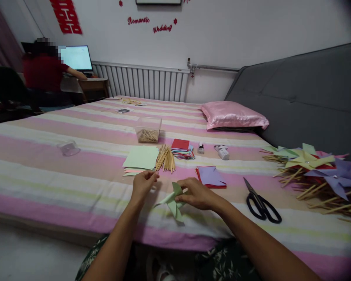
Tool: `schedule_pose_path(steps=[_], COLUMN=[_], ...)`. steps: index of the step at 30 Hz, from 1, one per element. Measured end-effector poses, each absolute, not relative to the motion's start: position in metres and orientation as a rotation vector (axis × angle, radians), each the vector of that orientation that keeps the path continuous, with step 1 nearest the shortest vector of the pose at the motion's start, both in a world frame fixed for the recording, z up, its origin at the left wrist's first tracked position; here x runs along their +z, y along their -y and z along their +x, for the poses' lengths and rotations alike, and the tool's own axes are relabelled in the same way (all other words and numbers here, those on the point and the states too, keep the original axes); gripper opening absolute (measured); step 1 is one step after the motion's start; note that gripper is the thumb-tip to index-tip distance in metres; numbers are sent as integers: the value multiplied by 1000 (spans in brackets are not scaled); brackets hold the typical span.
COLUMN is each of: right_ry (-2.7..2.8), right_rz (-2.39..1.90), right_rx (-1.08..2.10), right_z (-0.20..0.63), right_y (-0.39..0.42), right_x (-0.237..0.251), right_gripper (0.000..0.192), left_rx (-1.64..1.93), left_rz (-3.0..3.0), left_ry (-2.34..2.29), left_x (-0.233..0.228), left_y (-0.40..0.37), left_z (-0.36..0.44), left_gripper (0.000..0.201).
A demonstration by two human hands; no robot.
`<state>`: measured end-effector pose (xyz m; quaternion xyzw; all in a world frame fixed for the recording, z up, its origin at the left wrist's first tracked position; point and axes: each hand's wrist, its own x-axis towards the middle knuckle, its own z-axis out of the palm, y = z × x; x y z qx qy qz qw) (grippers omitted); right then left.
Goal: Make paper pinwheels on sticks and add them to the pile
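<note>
Bare forearms (117, 238) foremost, pale-green folded-paper pinwheel (172, 202) pinched in right hand (196, 193), extending leftward, left hand (143, 186) apart (grip unclear).

Green pinwheel (172, 204) partly hidden by right fingers (183, 198); pinwheel pile (336, 176) cut by right edge, wall frame (158, 2) by top.

Your pinwheel (172, 203) is pale green, like the top sheet of the paper stack (141, 157) far left of it. You have lilac over red in the near squares (211, 175) and red topping the far pile (180, 144). Your bedspread (76, 187) is striped pink, cream, beige and yellow; the far pillow (235, 114) is pink, the headboard (304, 86) on your right grey.
</note>
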<state>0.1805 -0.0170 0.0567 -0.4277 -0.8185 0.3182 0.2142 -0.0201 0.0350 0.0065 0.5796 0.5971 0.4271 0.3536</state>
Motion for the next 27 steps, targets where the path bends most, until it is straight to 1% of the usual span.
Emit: schedule_pose_path(steps=[4,7,10,13,17,20,27], right_ry=[2329,2371,2393,2430,2469,2476,2489], right_rz=[-1152,-1124,-1099,-1059,-1082,-1091,-1074], right_rx=[921,926,919,848,759,750,694], right_z=[174,171,171,172,173,174,174], right_y=[26,31,33,35,36,36,36], right_x=[62,65,66,67,69,70,69], right_gripper=[7,7,4,6,8,5,6], left_rx=[1021,919,790,666,538,476,417], left_rz=[1652,1785,1890,1945,1969,1968,1961], left_ry=[-1710,-1831,-1904,-2006,-2153,-2221,-2258], left_x=[0,2,6,8,9,10,12], left_y=[-55,-70,-84,-96,-106,-111,-117], left_z=[-15,-6,7,24,42,47,39], left_gripper=[26,21,20,23,35,39,29])
